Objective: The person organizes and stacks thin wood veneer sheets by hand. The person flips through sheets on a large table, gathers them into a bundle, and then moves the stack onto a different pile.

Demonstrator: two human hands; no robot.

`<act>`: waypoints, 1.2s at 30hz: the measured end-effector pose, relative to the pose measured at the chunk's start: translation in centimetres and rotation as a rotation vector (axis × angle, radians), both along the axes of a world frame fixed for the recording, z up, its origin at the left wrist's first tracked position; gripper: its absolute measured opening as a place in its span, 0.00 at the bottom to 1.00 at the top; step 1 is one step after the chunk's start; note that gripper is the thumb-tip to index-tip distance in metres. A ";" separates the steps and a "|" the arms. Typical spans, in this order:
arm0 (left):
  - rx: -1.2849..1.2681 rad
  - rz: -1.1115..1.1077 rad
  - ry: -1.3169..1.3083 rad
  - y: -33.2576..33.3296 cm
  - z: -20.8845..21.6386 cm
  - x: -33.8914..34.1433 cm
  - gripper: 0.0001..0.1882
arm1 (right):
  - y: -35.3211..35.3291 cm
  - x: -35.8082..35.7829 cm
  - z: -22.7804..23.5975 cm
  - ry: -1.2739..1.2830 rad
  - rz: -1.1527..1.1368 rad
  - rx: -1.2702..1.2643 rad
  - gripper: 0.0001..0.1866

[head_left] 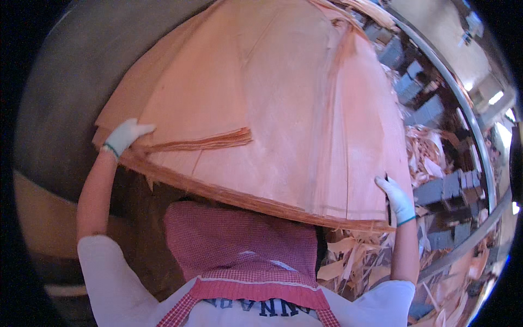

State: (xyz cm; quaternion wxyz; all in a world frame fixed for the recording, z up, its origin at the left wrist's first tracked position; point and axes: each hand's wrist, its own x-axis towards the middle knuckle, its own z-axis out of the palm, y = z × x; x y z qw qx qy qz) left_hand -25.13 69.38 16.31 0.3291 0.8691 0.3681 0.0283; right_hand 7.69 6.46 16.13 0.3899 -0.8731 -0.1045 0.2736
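A broad stack of thin pinkish-tan wood veneer sheets [283, 109] spreads in front of me, its layered near edge running across at about waist height. On its left part lies a narrower bundle of veneer strips [201, 92] with a ragged near end. My left hand [124, 136], in a white glove with a green cuff, is closed on the sheets at the left near corner, thumb on top. My right hand [396, 199], gloved alike, holds the right near corner, with its fingers partly hidden. A dark narrow gap or object shows beside its thumb; I cannot tell which.
A dark grey surface [60, 103] curves along the left. Torn veneer scraps [354, 256] lie heaped below on the right. Beyond them are grey blocks [438, 188] and a long metal rail [474, 120]. My red checked apron [245, 240] hangs close to the stack's near edge.
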 end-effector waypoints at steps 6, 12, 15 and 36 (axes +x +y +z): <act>0.102 -0.219 -0.284 -0.2 2.7 3.1 0.21 | -0.7 -0.9 -0.2 -0.211 -0.048 0.099 0.18; 0.105 -0.059 -0.357 3.4 -6.8 1.2 0.22 | -0.2 0.5 -2.6 -0.241 -0.120 0.160 0.20; 0.058 -0.039 -0.301 4.4 -7.9 0.0 0.21 | 0.5 0.4 -3.4 -0.429 -0.142 -0.053 0.12; -0.094 0.074 -0.212 3.2 -5.5 6.0 0.20 | 0.3 5.3 -6.1 -0.440 -0.148 -0.025 0.24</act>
